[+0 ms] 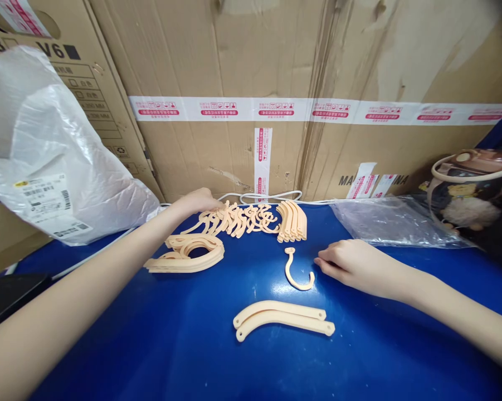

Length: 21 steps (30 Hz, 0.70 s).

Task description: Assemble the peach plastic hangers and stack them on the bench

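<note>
My left hand (200, 200) reaches to the left end of a pile of peach plastic hook and arm pieces (238, 220). Its fingers are bent down at the pile, and what they grip is hidden. My right hand (345, 262) rests on the blue table with its fingers curled closed, nothing visible in them. Just left of it lies a single peach hanger hook (292, 273), apart from the fingers. Nearer to me, two curved hanger arms (284, 320) lie side by side. A stack of folded peach hangers (192, 256) sits below my left forearm.
Several curved arms (292, 220) stand bunched at the pile's right end. A white cable (271, 197) runs along large cardboard boxes (217, 61) at the back. At left is a white plastic bag (67, 150); at right, a clear plastic bag (393, 220) and a dark handbag (472, 195).
</note>
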Motion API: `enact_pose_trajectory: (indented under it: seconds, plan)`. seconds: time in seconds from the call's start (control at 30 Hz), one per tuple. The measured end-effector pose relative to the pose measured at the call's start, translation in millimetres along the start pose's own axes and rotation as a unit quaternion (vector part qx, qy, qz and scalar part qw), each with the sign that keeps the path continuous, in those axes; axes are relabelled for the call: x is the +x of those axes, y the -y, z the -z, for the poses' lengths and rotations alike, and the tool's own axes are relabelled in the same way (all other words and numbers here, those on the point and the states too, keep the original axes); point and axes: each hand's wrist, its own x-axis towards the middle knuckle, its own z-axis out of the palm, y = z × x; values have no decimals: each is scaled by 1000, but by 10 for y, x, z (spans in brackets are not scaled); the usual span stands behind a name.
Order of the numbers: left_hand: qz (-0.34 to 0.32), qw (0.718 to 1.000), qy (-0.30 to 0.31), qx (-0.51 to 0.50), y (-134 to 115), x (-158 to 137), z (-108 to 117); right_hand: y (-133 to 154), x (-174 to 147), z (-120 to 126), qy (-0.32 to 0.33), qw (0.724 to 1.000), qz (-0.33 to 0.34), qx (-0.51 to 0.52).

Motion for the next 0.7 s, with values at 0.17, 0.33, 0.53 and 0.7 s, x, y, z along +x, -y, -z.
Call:
enact_pose_trajectory:
  seconds: [0.17,0.33,0.53,0.7]
  plan:
    - [7,1000,20,12,-45,-25,9,3,3,-5,0,1000,-1,0]
    - [5,1000,20,-17,-60,14,-13,9,-17,4,-6,1000,-1,0]
    - [-24,997,-5,-77,-61,7,19,-1,-19,0,-14,1000,2,7]
    - [-131,984,-6,-116,-213,-290,90,-13,-21,-12,-24,1000,8,12]
